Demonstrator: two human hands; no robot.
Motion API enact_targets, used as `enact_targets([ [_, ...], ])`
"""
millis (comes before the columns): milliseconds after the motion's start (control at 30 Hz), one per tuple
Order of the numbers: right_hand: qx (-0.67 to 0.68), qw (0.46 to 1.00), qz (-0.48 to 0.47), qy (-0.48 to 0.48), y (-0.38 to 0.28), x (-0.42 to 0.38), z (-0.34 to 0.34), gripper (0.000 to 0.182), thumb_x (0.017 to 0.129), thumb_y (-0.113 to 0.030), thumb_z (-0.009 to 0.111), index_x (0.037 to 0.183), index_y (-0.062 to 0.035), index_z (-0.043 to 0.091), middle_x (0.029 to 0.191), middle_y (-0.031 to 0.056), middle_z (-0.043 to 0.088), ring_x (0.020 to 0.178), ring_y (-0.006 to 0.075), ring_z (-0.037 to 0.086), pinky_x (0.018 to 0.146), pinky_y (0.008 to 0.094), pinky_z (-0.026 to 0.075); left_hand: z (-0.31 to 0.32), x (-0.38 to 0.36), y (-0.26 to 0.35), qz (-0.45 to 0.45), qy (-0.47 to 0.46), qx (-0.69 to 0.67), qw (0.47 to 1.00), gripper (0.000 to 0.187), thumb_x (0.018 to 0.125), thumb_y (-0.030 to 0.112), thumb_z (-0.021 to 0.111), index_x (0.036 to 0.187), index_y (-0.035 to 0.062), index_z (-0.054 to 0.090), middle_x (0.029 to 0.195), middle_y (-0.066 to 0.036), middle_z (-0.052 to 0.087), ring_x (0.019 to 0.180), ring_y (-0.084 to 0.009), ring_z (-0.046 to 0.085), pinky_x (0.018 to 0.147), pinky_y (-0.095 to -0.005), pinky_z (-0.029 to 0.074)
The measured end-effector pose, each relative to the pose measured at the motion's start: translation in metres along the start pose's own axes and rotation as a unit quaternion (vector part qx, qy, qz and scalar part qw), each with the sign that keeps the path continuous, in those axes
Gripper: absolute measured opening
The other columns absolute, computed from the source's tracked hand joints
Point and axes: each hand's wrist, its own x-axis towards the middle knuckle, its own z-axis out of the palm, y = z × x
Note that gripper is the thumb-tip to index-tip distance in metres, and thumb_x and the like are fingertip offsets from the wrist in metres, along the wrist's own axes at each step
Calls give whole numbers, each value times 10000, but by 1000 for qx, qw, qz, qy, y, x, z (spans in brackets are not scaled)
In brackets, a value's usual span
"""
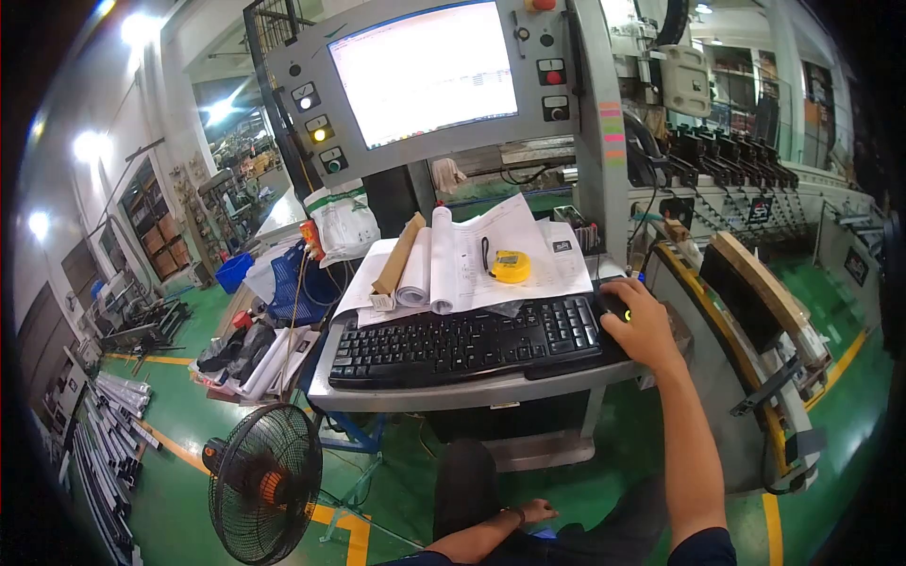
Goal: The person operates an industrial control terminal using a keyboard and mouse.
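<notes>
Green workshop floor spreads around a crowded metal desk.
Beside the keyboard, the mouse has little room, so a leftward sweep could bump keys; loose papers under the tape measure could slide onto them. Right hand: fingers curved around the mouse. Left hand: loosely bent over the lap, contents impossible to tell.

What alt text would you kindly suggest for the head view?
A seated person's right hand is on a black computer mouse beside a keyboard, below a lit monitor. A yellow tape measure lies on papers behind.
</notes>
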Motion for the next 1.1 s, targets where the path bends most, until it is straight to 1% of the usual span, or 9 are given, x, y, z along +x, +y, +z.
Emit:
enact_targets([
  [100, -1, 1000, -1, -3, 0, 0, 0, 479, 882, -243, 710, 1322, -61, 766, 1416, 168, 709, 1249, 424, 717, 1102, 484, 557, 5, 9, -7, 15, 10, 20, 1000, 802, 1020, 749, 645, 1519, 122, 699, 1537, -176, 691, 1411, -397, 647, 1191, -532, 495],
  [200, 5, 1000, -1, -3, 0, 0, 0, 475, 881, -240, 712, 1317, -62, 770, 1418, 167, 709, 1250, 423, 717, 1101, 484, 559, 4, 9, -6, 4, 3, 3, 1000, 810, 1021, 748, 644, 1522, 113, 696, 1546, -181, 684, 1420, -394, 642, 1192, -526, 496],
  [400, -3, 1000, 0, 1, 0, 0, 0, 499, 882, -239, 710, 1346, -61, 755, 1419, 168, 708, 1255, 426, 714, 1107, 481, 557, 3, 2, -3, 13, 3, -16, 1000, 853, 1017, 756, 646, 1525, 72, 684, 1564, -197, 669, 1436, -395, 631, 1201, -522, 491],
  [500, -12, 1000, -8, 2, 2, 0, 1, 523, 893, -250, 714, 1378, -57, 735, 1431, 173, 699, 1268, 428, 706, 1109, 487, 552, 2, 2, -1, 11, 8, 22, 1000, 859, 1019, 758, 643, 1528, 67, 680, 1563, -197, 669, 1442, -396, 627, 1204, -522, 489],
  [600, -15, 1000, 12, -18, -1, 1, 0, 534, 932, -278, 725, 1412, -45, 705, 1460, 183, 677, 1296, 433, 689, 1118, 493, 541, 2, 5, -5, 21, 1, 1, 1000, 864, 1022, 760, 637, 1538, 67, 673, 1569, -200, 664, 1444, -401, 624, 1207, -522, 486],
  [700, -8, 999, 0, -32, 0, 2, 0, 540, 979, -312, 726, 1437, -31, 681, 1492, 192, 652, 1325, 436, 671, 1127, 493, 529, -1, 4, -4, 27, -15, 14, 999, 873, 1025, 766, 628, 1549, 70, 663, 1584, -204, 649, 1453, -405, 614, 1214, -533, 478],
  [800, -8, 999, -1, -41, 5, 3, 2, 542, 1004, -322, 720, 1454, -25, 665, 1517, 195, 633, 1343, 442, 658, 1134, 492, 524, -2, 1, -2, 13, -10, 7, 1000, 882, 1024, 776, 621, 1555, 73, 659, 1599, -205, 635, 1459, -407, 607, 1219, -545, 471],
  [1100, -12, 999, 7, -41, 4, 3, 2, 543, 1026, -324, 710, 1471, -17, 653, 1530, 210, 616, 1365, 447, 642, 1149, 498, 514, -1, 1, -2, 19, -11, 7, 1000, 856, 1030, 768, 620, 1539, 82, 676, 1577, -202, 652, 1450, -401, 614, 1207, -542, 478],
])
